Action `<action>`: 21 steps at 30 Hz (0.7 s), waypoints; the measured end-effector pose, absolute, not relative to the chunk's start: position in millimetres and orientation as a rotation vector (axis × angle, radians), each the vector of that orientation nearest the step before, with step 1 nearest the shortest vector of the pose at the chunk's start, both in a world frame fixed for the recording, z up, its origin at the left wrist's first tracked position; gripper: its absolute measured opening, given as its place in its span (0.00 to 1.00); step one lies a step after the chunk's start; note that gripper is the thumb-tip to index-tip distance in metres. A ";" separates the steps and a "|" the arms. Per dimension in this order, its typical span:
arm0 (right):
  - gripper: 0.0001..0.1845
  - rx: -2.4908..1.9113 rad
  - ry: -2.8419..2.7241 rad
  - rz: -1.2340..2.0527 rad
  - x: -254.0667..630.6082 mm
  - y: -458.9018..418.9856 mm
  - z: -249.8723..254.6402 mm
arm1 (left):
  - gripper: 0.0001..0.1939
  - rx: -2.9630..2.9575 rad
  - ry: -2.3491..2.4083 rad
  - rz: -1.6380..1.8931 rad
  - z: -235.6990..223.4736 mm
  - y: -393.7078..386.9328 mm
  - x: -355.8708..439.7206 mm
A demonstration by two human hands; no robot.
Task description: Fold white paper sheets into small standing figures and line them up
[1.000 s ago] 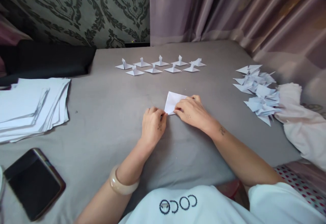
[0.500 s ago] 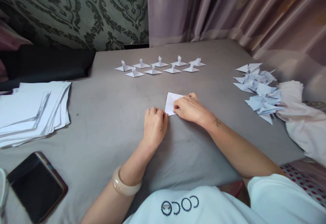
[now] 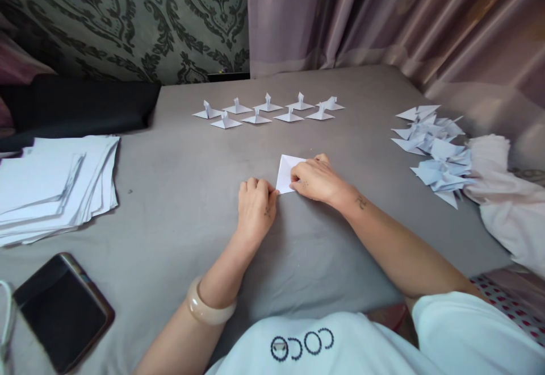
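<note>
A small folded piece of white paper lies on the grey cloth in front of me, creased into a squarish shape. My left hand is closed, its thumb and forefinger pinching the paper's near left corner. Curled over the right part of the paper, my right hand presses and grips it, hiding that side. Beyond my hands, several folded paper pieces with upright points stand in two rows.
At left lie a stack of white paper sheets, a black cloth-like item and a dark phone near a white cable. On the right are a heap of folded paper shapes and pale crumpled fabric.
My left hand has shifted slightly left along the paper's near corner. The right hand stays almost in place on the paper.
</note>
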State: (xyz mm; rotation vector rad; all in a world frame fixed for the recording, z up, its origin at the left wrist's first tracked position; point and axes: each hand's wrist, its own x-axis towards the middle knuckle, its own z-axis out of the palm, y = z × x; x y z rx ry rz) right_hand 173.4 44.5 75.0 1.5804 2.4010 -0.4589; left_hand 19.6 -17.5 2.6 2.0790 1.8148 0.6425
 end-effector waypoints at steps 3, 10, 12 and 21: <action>0.09 1.576 2.392 -0.450 172.0 45.6 75.3 | 0.03 1.969 1.793 0.677 2.6 -13.9 15.9; 0.09 1.561 2.364 -0.401 166.8 45.2 77.1 | 0.10 1.687 1.729 0.814 6.0 -2.3 8.6; 0.09 1.562 2.363 -0.379 165.9 43.9 78.0 | 0.11 1.652 1.681 0.907 7.3 -0.4 11.0; 0.09 1.590 2.376 -0.388 163.0 41.9 76.8 | 0.19 2.345 1.279 0.697 1.3 -6.9 29.1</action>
